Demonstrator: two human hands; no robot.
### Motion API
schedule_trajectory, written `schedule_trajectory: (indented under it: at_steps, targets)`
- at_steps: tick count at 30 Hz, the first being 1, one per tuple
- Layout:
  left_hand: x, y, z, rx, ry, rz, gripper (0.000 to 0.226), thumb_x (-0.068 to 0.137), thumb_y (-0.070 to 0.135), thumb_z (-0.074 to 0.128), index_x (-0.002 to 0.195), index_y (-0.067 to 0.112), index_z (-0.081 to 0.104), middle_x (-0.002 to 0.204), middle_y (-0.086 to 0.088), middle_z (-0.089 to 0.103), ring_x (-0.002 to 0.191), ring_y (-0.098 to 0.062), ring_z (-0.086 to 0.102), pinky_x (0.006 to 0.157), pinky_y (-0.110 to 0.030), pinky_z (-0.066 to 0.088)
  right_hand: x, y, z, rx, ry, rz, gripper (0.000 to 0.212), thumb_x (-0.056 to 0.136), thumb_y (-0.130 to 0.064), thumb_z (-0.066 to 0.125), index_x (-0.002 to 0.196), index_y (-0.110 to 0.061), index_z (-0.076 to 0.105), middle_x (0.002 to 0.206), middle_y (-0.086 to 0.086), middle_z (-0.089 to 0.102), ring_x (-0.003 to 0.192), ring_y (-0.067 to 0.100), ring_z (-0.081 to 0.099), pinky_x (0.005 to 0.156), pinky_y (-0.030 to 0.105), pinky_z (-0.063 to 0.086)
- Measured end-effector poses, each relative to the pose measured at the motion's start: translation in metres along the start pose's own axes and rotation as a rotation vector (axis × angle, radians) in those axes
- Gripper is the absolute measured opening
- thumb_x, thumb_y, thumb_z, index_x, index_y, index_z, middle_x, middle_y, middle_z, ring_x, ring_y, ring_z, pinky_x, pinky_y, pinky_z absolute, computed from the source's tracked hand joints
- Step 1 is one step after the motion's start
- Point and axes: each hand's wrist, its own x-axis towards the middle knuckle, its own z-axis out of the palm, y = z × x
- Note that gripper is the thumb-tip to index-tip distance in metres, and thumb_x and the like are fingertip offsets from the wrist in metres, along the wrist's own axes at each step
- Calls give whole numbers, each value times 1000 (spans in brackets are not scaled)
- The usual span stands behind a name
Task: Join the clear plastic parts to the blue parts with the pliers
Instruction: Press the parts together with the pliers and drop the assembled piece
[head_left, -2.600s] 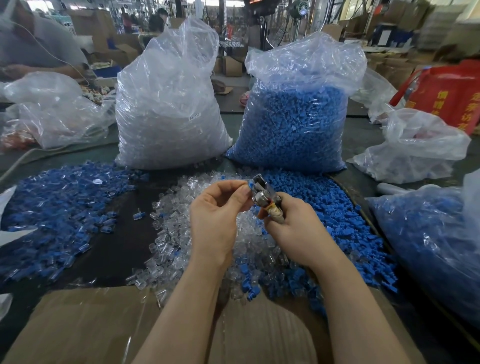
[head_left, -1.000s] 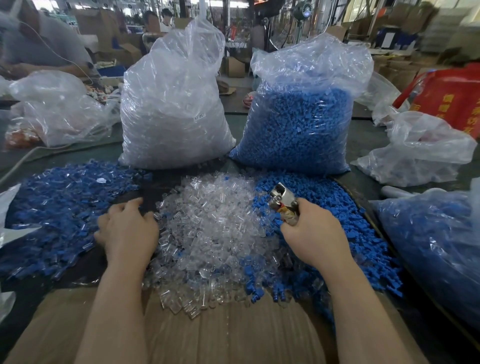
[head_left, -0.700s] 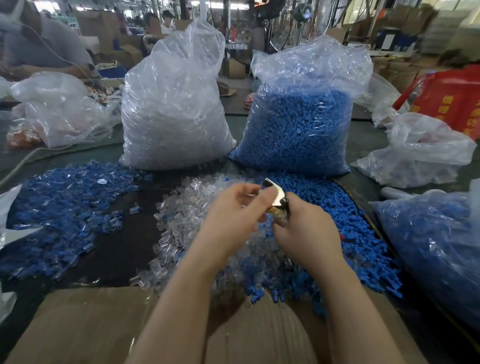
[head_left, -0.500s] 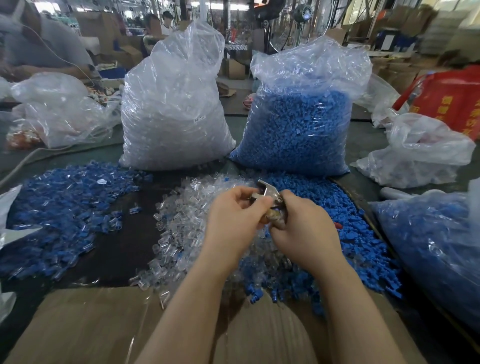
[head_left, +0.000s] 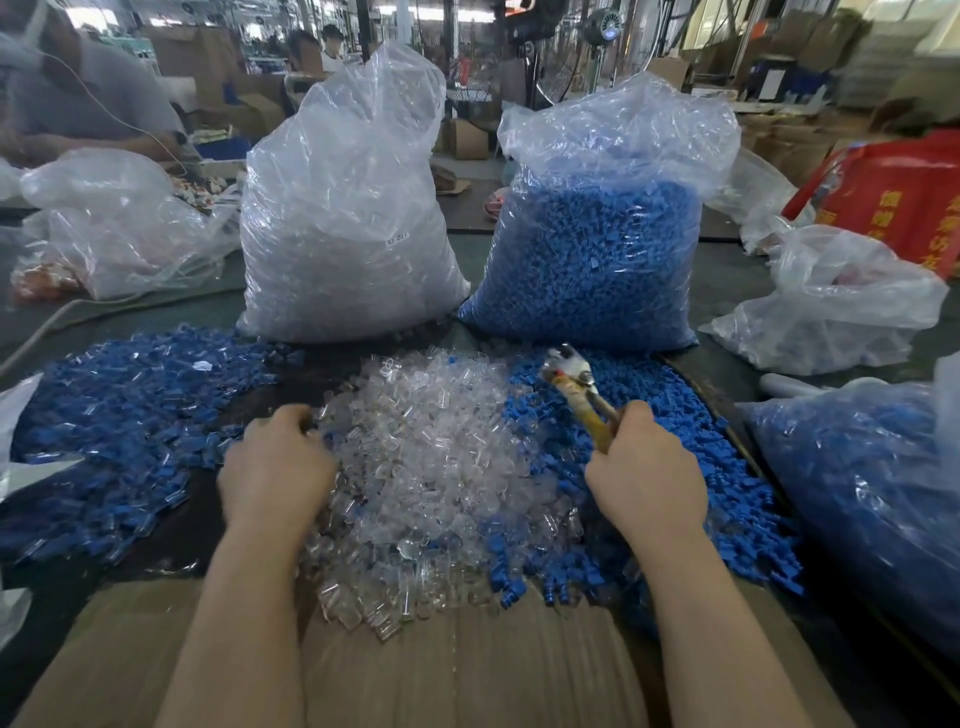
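My left hand (head_left: 275, 467), fingers curled, touches the left edge of the clear parts (head_left: 431, 457) in the frame's centre; my right hand (head_left: 644, 473) grips the pliers (head_left: 576, 384), pointing up-left over the blue parts (head_left: 675, 415)

Two bare, sleeveless forearms

Left hand (head_left: 275, 462) curled, palm down; right hand (head_left: 644, 467) fisted in a grip.

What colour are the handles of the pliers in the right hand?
Yellowish tan, worn-looking, on the pliers gripped by the right hand; seen in the head view.
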Motion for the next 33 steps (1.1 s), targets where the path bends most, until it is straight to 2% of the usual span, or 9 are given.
schedule_trajectory:
  at_steps: [3, 5, 8, 11, 14, 17, 21, 26, 33]
  targets:
    - [3, -12, 0, 145, -180, -88, 56, 97, 19, 45, 152, 23, 34, 150, -19, 37, 134, -42, 35, 107, -49, 38, 2, 7, 3, -44, 40, 141, 22, 93, -23, 59, 102, -10, 43, 74, 3, 47, 54, 17, 40, 43, 26, 24]
    - [2, -12, 2, 153, -207, -55, 56, 98, 18, 45, 152, 26, 33, 152, -19, 31, 138, -41, 27, 110, -49, 31, 2, 9, 3, -76, 35, 189, 26, 93, -25, 59, 107, -7, 47, 92, 8, 53, 58, 22, 41, 44, 26, 23]
    - [1, -5, 7, 91, -226, 9, 54, 98, 17, 46, 150, 27, 38, 149, -18, 31, 133, -41, 36, 109, -47, 36, 1, 10, 3, -158, -17, 194, 27, 93, -25, 59, 111, -7, 51, 114, 14, 52, 66, 28, 45, 47, 29, 31]
    - [-2, 4, 12, -30, -183, 65, 47, 94, 12, 51, 140, 20, 50, 137, -15, 47, 109, -32, 55, 90, -36, 46, -1, 8, 4, -203, -50, 148, 22, 92, -29, 60, 102, -13, 50, 111, 10, 54, 67, 26, 45, 49, 29, 30]
    - [-3, 6, 14, -157, -136, 83, 39, 91, 9, 57, 129, 16, 59, 121, -8, 62, 91, -21, 57, 74, -29, 44, -1, 7, 5, -186, -55, 100, 17, 91, -27, 60, 93, -16, 48, 102, 7, 57, 58, 20, 43, 45, 27, 26]
    - [-2, 6, 12, -243, -100, 77, 29, 91, 13, 63, 118, 21, 67, 104, 1, 66, 77, -13, 62, 57, -24, 43, 1, 7, 8, -181, -63, 68, 16, 91, -26, 60, 87, -18, 47, 86, 3, 54, 58, 18, 45, 47, 27, 31]
    - [-3, 8, 9, -352, -69, 92, 16, 88, 19, 71, 103, 25, 72, 90, 8, 68, 77, -10, 64, 63, -26, 48, 2, 5, 10, -180, -83, 46, 18, 91, -28, 61, 85, -18, 47, 83, 2, 53, 62, 20, 51, 50, 27, 36]
    - [-9, 17, 12, -520, -121, 141, 16, 81, 19, 79, 89, 32, 73, 86, 11, 72, 80, -8, 68, 77, -29, 55, 3, 4, 11, -185, -73, 78, 29, 89, -26, 62, 71, -21, 39, 73, -1, 50, 57, 15, 45, 46, 25, 29]
    - [-20, 35, 16, -604, -135, 216, 17, 74, 30, 85, 88, 32, 74, 78, 14, 73, 76, 0, 68, 70, -20, 49, 3, 4, 10, -186, -93, 61, 15, 89, -29, 61, 91, -21, 48, 78, -2, 47, 58, 15, 41, 48, 28, 31]
